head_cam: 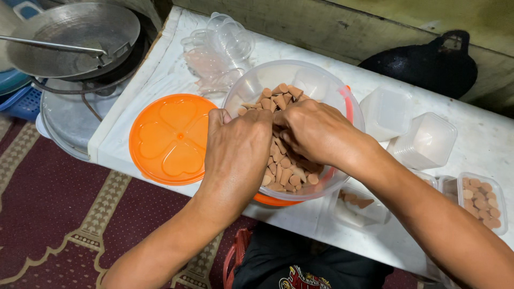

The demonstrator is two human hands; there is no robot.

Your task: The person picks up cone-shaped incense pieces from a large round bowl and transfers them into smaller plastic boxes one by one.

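Both my hands reach into a large clear plastic tub [321,80] filled with small brown cone-shaped snacks [281,96]. My left hand [238,147] lies palm down over the left side of the pile, fingers curled into the snacks. My right hand [316,131] rests on the middle of the pile, fingers bent down among them. Whether either hand holds snacks is hidden under the fingers. The tub's orange lid [171,136] lies flat on the white table just left of the tub.
Stacks of small clear square containers [423,142] stand right of the tub; one filled box [482,200] sits at the far right, another partly filled box [356,206] near the front edge. Clear cups [225,45] lie behind. A metal wok [69,37] and black pan [428,64] flank the white table [482,144].
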